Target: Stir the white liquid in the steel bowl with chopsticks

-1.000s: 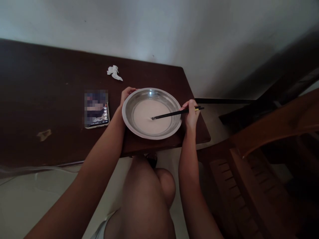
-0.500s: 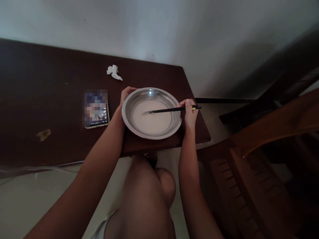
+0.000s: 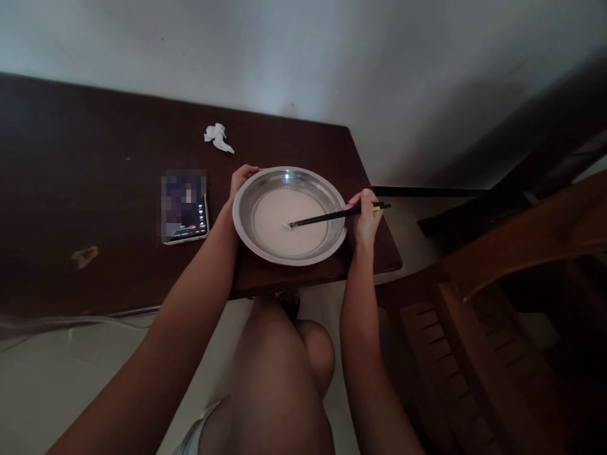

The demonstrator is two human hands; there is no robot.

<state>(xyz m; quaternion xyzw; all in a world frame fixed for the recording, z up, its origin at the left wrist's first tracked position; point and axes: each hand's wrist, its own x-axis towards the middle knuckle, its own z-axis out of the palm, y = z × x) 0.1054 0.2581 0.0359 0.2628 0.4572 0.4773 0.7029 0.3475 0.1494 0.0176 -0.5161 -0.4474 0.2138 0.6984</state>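
A wide steel bowl [image 3: 332, 197] with pale, milky batter [image 3: 284, 212] in it stands near the right front corner of a dark wooden table [image 3: 95, 189]. My left hand [image 3: 241, 179] grips the bowl's left rim, fingers curled over the edge. My right hand [image 3: 364, 218] is closed on a pair of black chopsticks [image 3: 332, 217] at the bowl's right rim. Their tips rest in the batter near the bowl's middle.
A phone [image 3: 184, 218] with a lit screen lies left of the bowl. A crumpled white tissue [image 3: 217, 137] lies further back. A wooden chair [image 3: 497, 316] stands at the right, a wall behind the table. My knees are below the table edge.
The chopstick tips swept left across the batter and have come back to the middle. My right hand shifted slightly with them. My left hand and the bowl stayed put.
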